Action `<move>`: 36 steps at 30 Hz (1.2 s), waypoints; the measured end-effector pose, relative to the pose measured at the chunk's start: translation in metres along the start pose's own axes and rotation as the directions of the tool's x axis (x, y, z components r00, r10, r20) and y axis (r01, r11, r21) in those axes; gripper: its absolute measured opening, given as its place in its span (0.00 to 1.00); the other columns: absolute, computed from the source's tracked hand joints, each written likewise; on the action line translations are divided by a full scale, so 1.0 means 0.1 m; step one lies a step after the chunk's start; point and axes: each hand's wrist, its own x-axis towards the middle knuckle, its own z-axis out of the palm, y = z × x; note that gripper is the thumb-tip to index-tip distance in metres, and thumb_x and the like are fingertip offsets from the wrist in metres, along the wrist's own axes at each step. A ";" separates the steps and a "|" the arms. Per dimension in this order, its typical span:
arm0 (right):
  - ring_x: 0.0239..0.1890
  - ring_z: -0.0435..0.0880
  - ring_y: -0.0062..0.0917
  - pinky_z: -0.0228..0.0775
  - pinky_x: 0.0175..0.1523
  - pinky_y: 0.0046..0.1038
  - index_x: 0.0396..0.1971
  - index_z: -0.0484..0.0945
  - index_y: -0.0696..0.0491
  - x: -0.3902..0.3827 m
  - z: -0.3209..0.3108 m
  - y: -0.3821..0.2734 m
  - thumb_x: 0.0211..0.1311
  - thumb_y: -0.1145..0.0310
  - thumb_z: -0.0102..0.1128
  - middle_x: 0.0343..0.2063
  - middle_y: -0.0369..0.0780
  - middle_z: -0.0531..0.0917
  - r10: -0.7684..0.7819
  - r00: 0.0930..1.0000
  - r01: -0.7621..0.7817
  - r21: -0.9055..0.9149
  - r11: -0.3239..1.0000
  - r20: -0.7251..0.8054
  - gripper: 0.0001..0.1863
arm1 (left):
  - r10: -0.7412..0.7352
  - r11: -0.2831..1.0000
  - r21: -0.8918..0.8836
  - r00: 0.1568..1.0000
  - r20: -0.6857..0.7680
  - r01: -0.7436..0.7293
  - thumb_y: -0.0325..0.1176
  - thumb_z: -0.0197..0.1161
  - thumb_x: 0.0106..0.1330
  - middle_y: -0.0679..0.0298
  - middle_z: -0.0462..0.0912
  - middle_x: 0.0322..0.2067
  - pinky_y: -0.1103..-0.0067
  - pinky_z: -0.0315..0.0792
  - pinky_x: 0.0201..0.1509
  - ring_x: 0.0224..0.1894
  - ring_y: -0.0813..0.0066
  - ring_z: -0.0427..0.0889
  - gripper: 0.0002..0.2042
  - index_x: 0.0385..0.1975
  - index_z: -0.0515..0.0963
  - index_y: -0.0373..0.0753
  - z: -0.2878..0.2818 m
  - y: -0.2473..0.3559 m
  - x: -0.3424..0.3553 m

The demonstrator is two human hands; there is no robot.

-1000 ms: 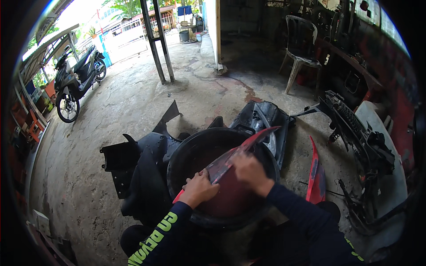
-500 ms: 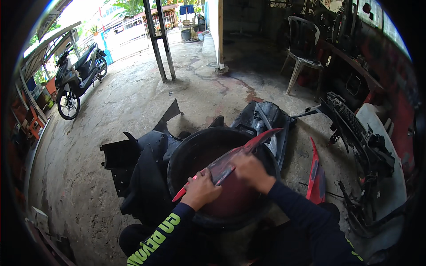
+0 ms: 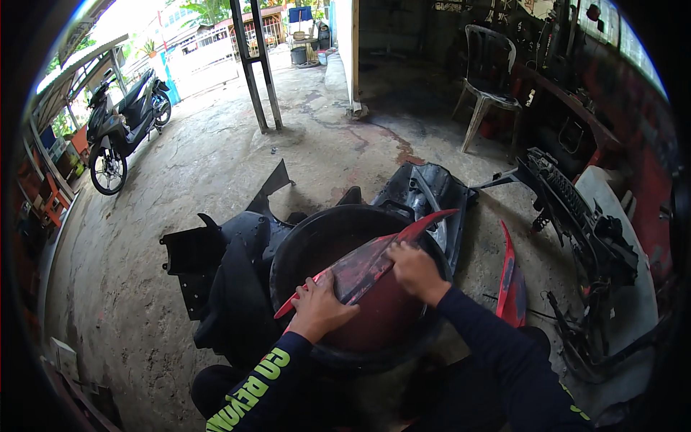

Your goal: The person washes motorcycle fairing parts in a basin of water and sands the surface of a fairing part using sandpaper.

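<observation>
A long, pointed red motorcycle body panel [image 3: 363,268] with dark, scuffed patches lies slantwise over a round black tub [image 3: 281,266] of reddish liquid. My left hand [image 3: 318,308] grips its lower left end, fingers over the top edge. My right hand [image 3: 416,270] is closed and pressed to the panel's right half, by its lower edge. Anything under those fingers is hidden. To the right of the tub, a similar red panel [image 3: 512,291] rests on the concrete floor.
Black plastic fairing parts [image 3: 241,281] crowd the tub's left side, and a dark panel [image 3: 432,183] lies behind it. A stripped black frame [image 3: 576,223] stands at right. Farther off are a plastic chair [image 3: 486,93], a metal post [image 3: 259,72] and a parked scooter [image 3: 126,126].
The red panel has tilted, showing more of its scuffed face, and its left end has shifted slightly left. My right hand has moved slightly right along it; my left keeps its grip.
</observation>
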 end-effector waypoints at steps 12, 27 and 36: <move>0.56 0.81 0.43 0.71 0.61 0.43 0.48 0.79 0.58 -0.08 0.12 -0.59 0.60 0.70 0.50 0.50 0.51 0.83 -0.362 0.930 0.363 0.006 0.932 -0.067 0.18 | -0.014 0.998 -0.067 1.000 -0.021 0.013 0.58 0.71 0.45 0.38 0.61 0.63 0.44 0.64 0.64 0.65 0.29 0.61 0.52 0.72 0.61 0.41 0.01 -0.12 0.11; 0.57 0.81 0.42 0.71 0.63 0.43 0.50 0.80 0.60 -0.14 0.28 -0.63 0.61 0.67 0.53 0.53 0.51 0.83 -0.333 0.941 0.330 -0.060 0.942 -0.054 0.20 | -0.027 0.998 -0.057 0.999 -0.038 0.024 0.54 0.70 0.44 0.40 0.60 0.65 0.41 0.63 0.63 0.64 0.27 0.63 0.51 0.72 0.61 0.43 0.02 -0.22 0.05; 0.59 0.80 0.43 0.68 0.65 0.44 0.51 0.79 0.62 -0.02 0.36 -0.36 0.63 0.66 0.53 0.54 0.52 0.82 -0.328 0.943 0.325 -0.054 0.944 -0.062 0.21 | -0.029 0.999 -0.037 0.999 -0.041 0.028 0.54 0.71 0.44 0.39 0.57 0.67 0.41 0.62 0.64 0.66 0.27 0.62 0.52 0.74 0.59 0.44 0.00 -0.16 0.08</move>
